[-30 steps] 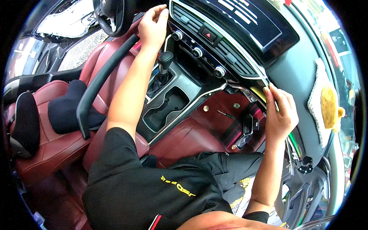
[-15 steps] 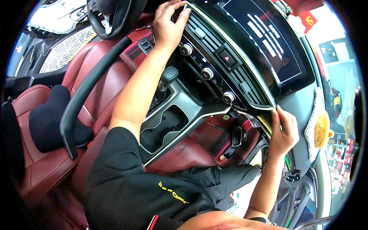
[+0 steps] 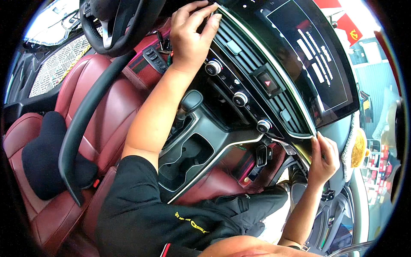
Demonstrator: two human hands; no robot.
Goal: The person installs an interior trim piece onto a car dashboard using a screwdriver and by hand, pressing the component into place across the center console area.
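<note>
Pinching both ends of vent [image 3: 250,60] w/ L hand [image 3: 188,45] & R hand [image 3: 324,160], so blocking access there. Leaving mid stretch open to reach from below, btwn L arm [image 3: 152,115] & R arm [image 3: 306,205]. Passing freely over cup well [image 3: 184,171], but meeting gear knob [image 3: 191,100] just beside L arm. Going up twd vent, hitting dials [image 3: 239,99] sticking out below it. Running up against screen [image 3: 317,64] just behind vent. Left of L hand, facing wheel [image 3: 102,10] nearby. Lower left, meeting trim strip [image 3: 72,139] lying across seat [image 3: 100,92] & over cushion [image 3: 43,158]. Right of R hand, meeting plush [image 3: 358,147] close by.
</note>
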